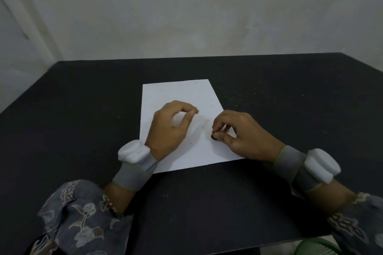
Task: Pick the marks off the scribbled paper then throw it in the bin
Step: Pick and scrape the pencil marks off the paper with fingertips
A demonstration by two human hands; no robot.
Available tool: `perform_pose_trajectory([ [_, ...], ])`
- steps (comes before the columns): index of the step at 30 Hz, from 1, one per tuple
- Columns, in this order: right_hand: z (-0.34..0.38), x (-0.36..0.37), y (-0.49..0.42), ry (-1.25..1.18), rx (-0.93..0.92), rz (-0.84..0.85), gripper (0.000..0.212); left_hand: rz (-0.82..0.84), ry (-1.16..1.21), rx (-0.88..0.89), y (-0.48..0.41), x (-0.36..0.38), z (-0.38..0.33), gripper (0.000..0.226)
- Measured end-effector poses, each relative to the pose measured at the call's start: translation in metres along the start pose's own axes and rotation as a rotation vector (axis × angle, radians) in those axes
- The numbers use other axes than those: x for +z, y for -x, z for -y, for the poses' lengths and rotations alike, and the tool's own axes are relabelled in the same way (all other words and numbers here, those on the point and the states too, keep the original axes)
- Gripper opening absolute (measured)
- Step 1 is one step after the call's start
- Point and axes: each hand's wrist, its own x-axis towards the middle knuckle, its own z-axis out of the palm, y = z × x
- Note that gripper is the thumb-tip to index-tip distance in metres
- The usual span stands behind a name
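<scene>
Head view: paper (178, 97) flat on the black table (83, 109), mid-scene; right hand (242, 136) pinches what looks like a small dark eraser (213, 136) at its near right edge, left hand (172, 128) loosely curled, seemingly empty, on the sheet; rub lightly, pressing the sheet still.

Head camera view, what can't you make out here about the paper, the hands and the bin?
- Small dark thing pinched by the right hand: too small to identify.
- Marks on the paper: faint, partly under both hands.
- Left hand fingertips: pinched, contents too small.
- Green bin: cut off by the bottom edge.
</scene>
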Motion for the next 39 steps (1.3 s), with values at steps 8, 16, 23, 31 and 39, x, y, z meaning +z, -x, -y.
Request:
perform_pose_trajectory([
  [8,-0.003,-0.015,0.003,0.057,0.104,-0.083,0.006,-0.132,-0.186,-0.118,-0.009,-0.022,0.025,0.012],
  [16,0.007,-0.006,-0.007,-0.057,0.154,-0.06,0.012,0.222,-0.543,-0.144,-0.004,-0.022,0.038,0.042],
  [23,0.03,0.007,0.01,0.116,-0.051,0.146,0.013,0.319,-0.751,-0.139,0.001,-0.015,0.025,0.074],
  [31,0.021,-0.007,0.0,0.12,0.048,0.004,0.009,0.331,-0.79,-0.105,0.0,-0.016,0.025,0.077],
  [39,0.025,0.01,0.003,0.09,-0.034,0.085,0.009,0.329,-0.849,-0.125,0.0,-0.015,0.022,0.082],
])
